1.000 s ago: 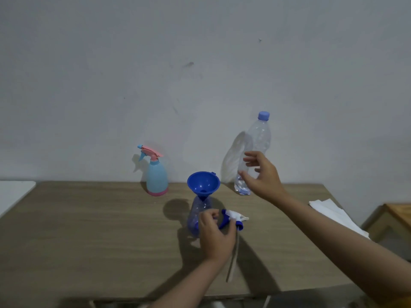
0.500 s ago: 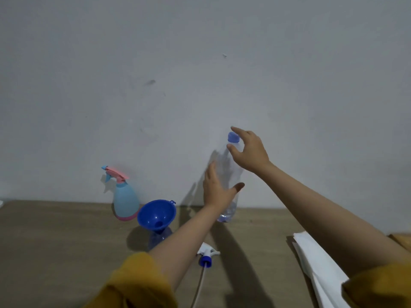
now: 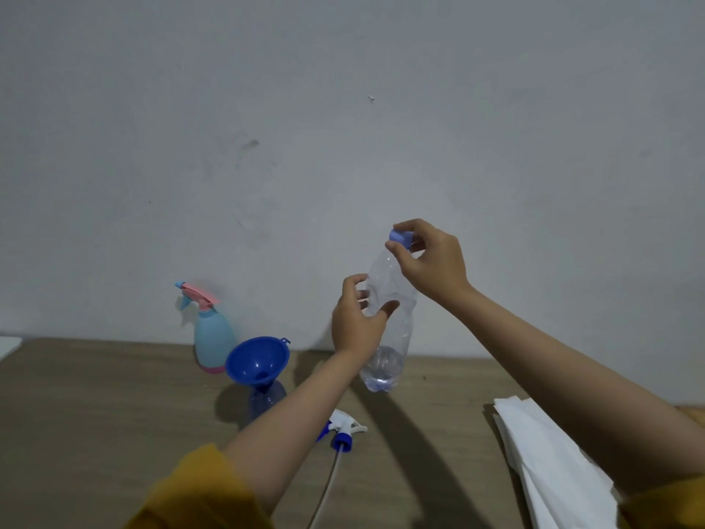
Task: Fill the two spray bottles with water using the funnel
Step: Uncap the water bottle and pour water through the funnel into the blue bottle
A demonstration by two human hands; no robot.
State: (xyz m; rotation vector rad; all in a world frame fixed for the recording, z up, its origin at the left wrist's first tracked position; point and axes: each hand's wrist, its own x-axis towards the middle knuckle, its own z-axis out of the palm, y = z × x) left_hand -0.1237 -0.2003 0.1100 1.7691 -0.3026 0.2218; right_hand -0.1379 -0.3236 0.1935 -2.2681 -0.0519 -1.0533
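A clear plastic water bottle (image 3: 396, 334) hangs above the table with a little water at its bottom. My left hand (image 3: 356, 322) grips its body. My right hand (image 3: 429, 261) pinches its blue cap (image 3: 399, 238). A blue funnel (image 3: 257, 362) sits in the neck of a clear blue spray bottle (image 3: 267, 400), which my left forearm partly hides. That bottle's white and blue spray head (image 3: 343, 431) lies on the table with its tube trailing toward me. A light blue spray bottle with a pink trigger (image 3: 211, 334) stands by the wall.
The wooden table (image 3: 95, 414) runs up to a grey wall. Folded white paper towels (image 3: 549, 463) lie at the right. A white object's corner (image 3: 9, 343) shows at the far left edge.
My left hand left the spray head and took the water bottle's body. My right hand moved up from the body to the cap. The bottle rose off the table toward me.
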